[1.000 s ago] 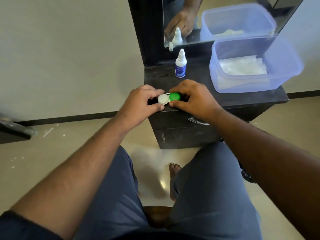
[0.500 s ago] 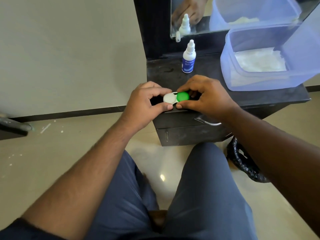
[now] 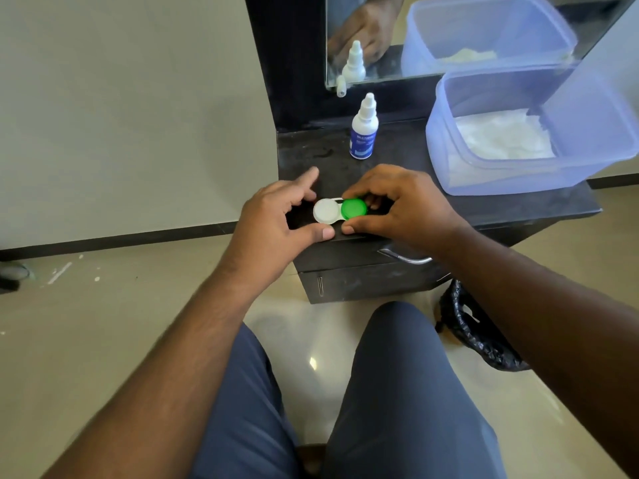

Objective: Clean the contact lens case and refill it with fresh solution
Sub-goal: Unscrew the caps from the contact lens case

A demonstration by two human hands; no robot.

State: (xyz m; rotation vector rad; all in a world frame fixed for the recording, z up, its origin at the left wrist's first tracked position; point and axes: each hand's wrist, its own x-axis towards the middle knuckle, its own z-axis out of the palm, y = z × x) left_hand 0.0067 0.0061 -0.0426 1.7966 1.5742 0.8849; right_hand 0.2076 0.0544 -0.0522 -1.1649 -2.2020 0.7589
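A contact lens case (image 3: pixel 328 211) with one white cap and one green cap (image 3: pixel 353 208) lies on the front of a dark dresser top (image 3: pixel 408 160). My right hand (image 3: pixel 404 207) pinches the green cap between thumb and fingers. My left hand (image 3: pixel 276 219) is beside the white cap with its fingers spread apart, its thumb just below the case; it grips nothing. A small white solution bottle (image 3: pixel 363 131) with a blue label stands upright behind the case, its cap off.
A translucent blue plastic tub (image 3: pixel 587 140) with white tissue inside sits at the right of the dresser top. A mirror (image 3: pixel 432 32) stands behind. A drawer handle (image 3: pixel 404 257) is below my right hand. A black bag (image 3: pixel 480 333) lies on the floor by my right knee.
My left hand has opened and let go of the white side of the case. My right hand keeps its pinch on the green cap. The view has shifted closer.
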